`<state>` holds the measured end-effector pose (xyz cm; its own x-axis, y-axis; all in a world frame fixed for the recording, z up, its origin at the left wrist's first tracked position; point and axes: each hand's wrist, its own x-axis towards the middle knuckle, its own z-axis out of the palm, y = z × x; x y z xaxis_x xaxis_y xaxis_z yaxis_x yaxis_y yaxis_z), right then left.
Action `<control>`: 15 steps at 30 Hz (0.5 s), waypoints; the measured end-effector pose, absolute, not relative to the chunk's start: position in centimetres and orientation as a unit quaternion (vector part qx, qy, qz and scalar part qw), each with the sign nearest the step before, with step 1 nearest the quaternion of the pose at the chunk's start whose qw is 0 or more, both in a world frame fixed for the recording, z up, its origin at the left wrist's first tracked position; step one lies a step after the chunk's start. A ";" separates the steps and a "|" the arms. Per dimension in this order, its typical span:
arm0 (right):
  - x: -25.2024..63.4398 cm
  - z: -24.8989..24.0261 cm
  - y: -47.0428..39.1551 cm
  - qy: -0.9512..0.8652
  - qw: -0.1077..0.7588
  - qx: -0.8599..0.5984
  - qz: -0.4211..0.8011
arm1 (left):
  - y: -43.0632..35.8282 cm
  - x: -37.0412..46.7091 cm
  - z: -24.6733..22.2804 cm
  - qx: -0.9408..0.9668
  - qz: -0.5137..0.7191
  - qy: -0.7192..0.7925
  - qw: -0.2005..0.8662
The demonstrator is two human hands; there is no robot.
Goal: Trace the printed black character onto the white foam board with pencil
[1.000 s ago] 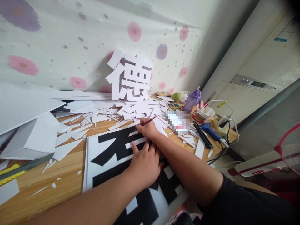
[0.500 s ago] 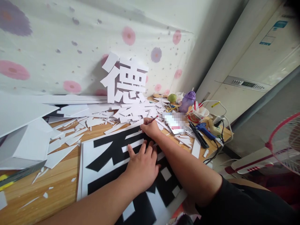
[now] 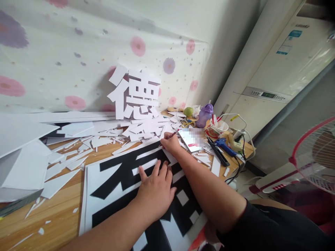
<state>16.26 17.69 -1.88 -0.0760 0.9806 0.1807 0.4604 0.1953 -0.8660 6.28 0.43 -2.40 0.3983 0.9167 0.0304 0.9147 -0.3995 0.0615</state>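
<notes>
My left hand [image 3: 156,191] lies with fingers spread on a white sheet printed with large black character shapes [image 3: 112,177], pressing it on the table. Just beyond it, my right hand [image 3: 171,143] is closed around a slim dark-red pencil [image 3: 173,134]. The pencil's lower end points down at the sheet's upper edge; its tip is too small to make out. Another white board edge shows under the sheet's left side. Behind the hands, a cut-out white foam-board character [image 3: 141,96] leans against the wall covering.
White foam scraps [image 3: 146,127] are heaped behind the sheet. To the right are a lit phone [image 3: 190,141], a black utility knife [image 3: 218,152], a blue glue gun [image 3: 225,146], a paper bowl [image 3: 216,129] and a purple bottle [image 3: 204,115]. A fan [image 3: 316,153] stands beyond the table's edge.
The whole view has shifted slightly, putting the scene a little lower and further left. Both hands keep nearly the same places on the sheet, the right still gripping the pencil.
</notes>
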 end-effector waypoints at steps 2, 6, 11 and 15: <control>16.5 -2.0 17.9 -0.654 0.406 -0.550 0.326 | 0.5 6.3 -2.4 0.836 0.028 0.548 0.018; 16.9 -2.4 18.4 -0.643 0.412 -0.555 0.330 | 0.5 6.2 -2.5 0.836 0.030 0.548 0.014; 17.3 -2.7 18.9 -0.630 0.430 -0.551 0.337 | 0.5 6.2 -2.7 0.835 0.028 0.549 0.011; 17.4 -2.7 18.8 -0.619 0.449 -0.542 0.349 | 0.6 6.2 -2.6 0.836 0.026 0.548 0.011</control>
